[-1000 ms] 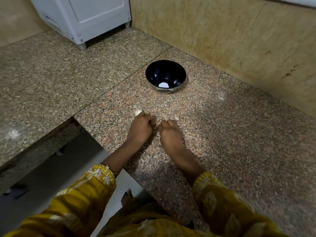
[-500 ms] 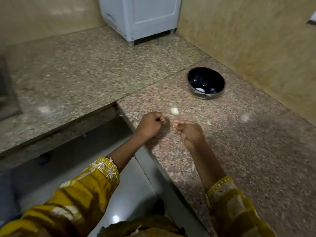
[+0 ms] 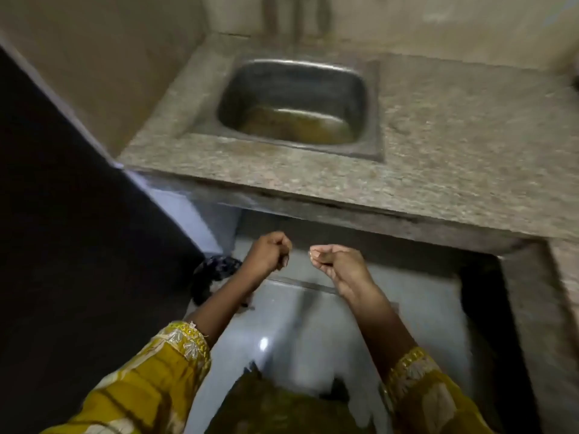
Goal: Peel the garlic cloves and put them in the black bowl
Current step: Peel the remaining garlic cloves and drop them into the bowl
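From my remote seat I see both hands held out in the air in front of the speckled stone counter (image 3: pixel 454 145), above a pale glossy floor (image 3: pixel 313 324). The left hand (image 3: pixel 269 253) is balled into a tight fist, knuckles up, and nothing shows in it. The right hand (image 3: pixel 340 266) is just beside it, not touching, turned palm-up with its fingers (image 3: pixel 316 255) curled in and their tips drawn against the thumb. A small pale bit shows at those tips, but the blur keeps me from telling whether it is something held. Neither the garlic cloves nor the black bowl lies inside this view, so I cannot place them. Set into the counter beyond the hands is a steel sink (image 3: pixel 357 95) with a stained bottom. A dark panel (image 3: pixel 62 245) fills the left side. Yellow patterned sleeves (image 3: pixel 150 380) with gold trim cover both forearms up to the wrists.
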